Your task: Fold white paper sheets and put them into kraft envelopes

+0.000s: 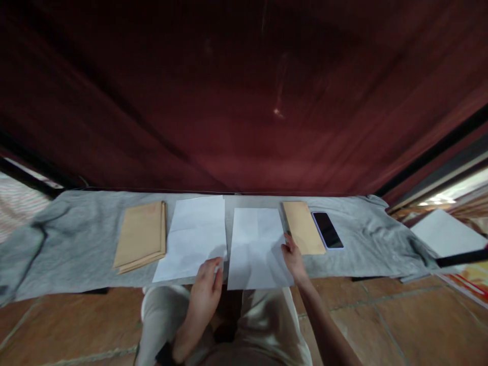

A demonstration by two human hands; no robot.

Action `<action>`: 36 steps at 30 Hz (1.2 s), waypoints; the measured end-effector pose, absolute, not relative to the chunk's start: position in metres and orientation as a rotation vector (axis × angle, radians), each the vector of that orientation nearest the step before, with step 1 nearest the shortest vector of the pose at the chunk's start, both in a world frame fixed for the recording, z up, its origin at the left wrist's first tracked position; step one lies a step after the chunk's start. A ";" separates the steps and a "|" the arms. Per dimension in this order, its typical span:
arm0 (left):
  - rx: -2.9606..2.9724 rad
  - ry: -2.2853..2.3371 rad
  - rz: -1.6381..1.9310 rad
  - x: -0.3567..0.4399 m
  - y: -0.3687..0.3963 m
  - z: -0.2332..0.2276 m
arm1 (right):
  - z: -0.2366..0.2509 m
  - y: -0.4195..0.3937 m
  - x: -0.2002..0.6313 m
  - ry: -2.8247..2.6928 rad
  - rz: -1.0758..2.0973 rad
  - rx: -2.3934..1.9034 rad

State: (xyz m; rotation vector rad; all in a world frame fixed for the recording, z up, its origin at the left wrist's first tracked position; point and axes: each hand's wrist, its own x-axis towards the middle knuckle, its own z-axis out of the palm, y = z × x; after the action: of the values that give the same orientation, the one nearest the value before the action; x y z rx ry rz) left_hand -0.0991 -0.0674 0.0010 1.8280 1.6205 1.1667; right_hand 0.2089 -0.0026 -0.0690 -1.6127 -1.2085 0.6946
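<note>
Head view, only one: left hand sat low centre of frame, fingers curled, fingertips on the bottom-right corner of the left white paper sheet, thumb tucked; looked like a light pinch on that corner, but couldn't confirm whether the edge was actually gripped or just touched. Right hand sat right of centre, fingers spread slightly, resting on the right edge of the right white creased paper sheet, probably pinning it flat since its near end overhung the table edge. Both sheets lay side by side mid-frame, nearly touching, the left one skewed a bit. Just right of the right hand lay a single tan paper envelope, angled, and touching its right side a black-screened smartphone, face up. A stack of tan paper envelopes lay left of the sheets, edges fanned slightly. Layout read as a row: supply left, work in the middle, one envelope staged right. Surface was a low table covered by a wrinkled grey cloth, bunched at both ends. Behind it a dark red curtain filled the upper frame. Floor was reddish-brown tile. Another white sheet sat at right edge, off the cloth. Person's light trousers were at bottom centre.
</note>
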 end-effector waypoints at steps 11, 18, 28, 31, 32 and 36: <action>2.530 1.396 0.545 -0.107 0.011 -0.001 | -0.068 0.025 0.214 -1.237 0.652 -1.647; 2.337 1.411 0.596 -0.126 -0.009 -0.009 | -0.063 0.033 0.206 -1.258 0.604 -1.672; 2.304 1.363 0.736 -0.078 -0.034 -0.014 | -0.047 -0.002 0.191 -1.665 0.180 -1.694; 2.343 1.350 0.673 -0.053 -0.021 -0.017 | -0.045 -0.023 0.179 -1.875 0.147 -1.611; 2.358 1.353 0.647 -0.045 -0.013 -0.017 | -0.046 -0.029 0.174 -1.931 0.155 -1.596; 2.399 1.373 0.556 -0.021 0.019 -0.019 | -0.050 -0.041 0.163 -2.044 0.145 -1.641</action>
State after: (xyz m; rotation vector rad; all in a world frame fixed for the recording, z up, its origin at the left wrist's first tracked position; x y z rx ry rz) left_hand -0.0208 0.0192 -0.0195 2.3986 1.3734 0.5564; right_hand 0.1631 -0.0412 -0.0500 -1.6408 -2.0441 0.1447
